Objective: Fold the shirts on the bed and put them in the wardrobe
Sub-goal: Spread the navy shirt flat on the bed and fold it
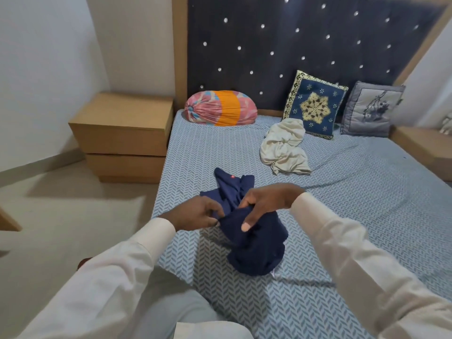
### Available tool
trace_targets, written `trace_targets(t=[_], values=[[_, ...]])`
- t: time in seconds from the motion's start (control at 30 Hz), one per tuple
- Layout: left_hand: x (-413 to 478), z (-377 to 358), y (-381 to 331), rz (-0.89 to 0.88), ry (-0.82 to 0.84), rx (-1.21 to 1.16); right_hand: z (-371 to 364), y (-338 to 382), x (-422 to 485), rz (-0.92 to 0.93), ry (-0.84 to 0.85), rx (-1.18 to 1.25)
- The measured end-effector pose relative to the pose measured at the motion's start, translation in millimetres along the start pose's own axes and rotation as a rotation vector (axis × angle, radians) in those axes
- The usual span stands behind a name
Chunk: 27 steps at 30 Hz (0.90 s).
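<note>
A crumpled navy blue shirt [254,243] with a small red tag lies near the left front of the bed [354,216]. My left hand [198,212] pinches the shirt's edge at its left side. My right hand [266,204] grips a bunch of the same fabric from above, thumb pointing down. A second shirt, cream white [283,148], lies rumpled further back on the bed, in front of the cushions, apart from both hands.
A pink and orange bolster [220,107] lies at the head of the bed, with a blue patterned cushion [315,105] and a grey cushion [371,108] against the dark headboard. Wooden bedside units stand at left [122,133] and right [420,148]. Floor space lies to the left.
</note>
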State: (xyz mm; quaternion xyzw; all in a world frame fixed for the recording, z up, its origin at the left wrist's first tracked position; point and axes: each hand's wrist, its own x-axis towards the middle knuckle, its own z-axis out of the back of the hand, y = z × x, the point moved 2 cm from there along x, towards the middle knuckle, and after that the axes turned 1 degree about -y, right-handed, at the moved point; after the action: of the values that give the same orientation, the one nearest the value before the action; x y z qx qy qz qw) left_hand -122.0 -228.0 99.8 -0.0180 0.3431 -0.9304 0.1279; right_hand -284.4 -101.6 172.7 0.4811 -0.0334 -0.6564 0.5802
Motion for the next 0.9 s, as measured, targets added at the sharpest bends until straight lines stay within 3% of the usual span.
trace_targets(t=[0.13, 0.27, 0.37, 0.5, 0.63, 0.8, 0.9], values=[[1.9, 34.7, -19.0, 0.002, -0.014, -0.275, 26.3, 10.8, -36.2, 0.033, -0.053, 0.225], [3.9, 38.0, -62.8, -0.008, 0.177, -0.736, 40.7, 21.8, -42.0, 0.091, -0.047, 0.251], [0.9, 37.3, -69.3, -0.036, 0.225, -0.644, 50.7, 18.1, -47.9, 0.049, -0.031, 0.162], [-11.3, 69.8, -62.0, -0.070, -0.007, -0.654, 71.9, -1.2, -64.2, -0.004, -0.160, 0.100], [-13.7, 98.0, -47.5, -0.002, 0.044, -0.361, 86.9, -26.0, -66.8, -0.085, -0.243, 0.166], [-2.4, 74.3, 17.5, 0.342, 0.228, 0.488, 73.4, -39.4, -40.2, -0.273, -0.185, 0.048], [4.5, 60.8, 54.0, 0.463, 0.163, 0.439, 63.5, -39.6, -22.0, -0.302, -0.181, 0.047]])
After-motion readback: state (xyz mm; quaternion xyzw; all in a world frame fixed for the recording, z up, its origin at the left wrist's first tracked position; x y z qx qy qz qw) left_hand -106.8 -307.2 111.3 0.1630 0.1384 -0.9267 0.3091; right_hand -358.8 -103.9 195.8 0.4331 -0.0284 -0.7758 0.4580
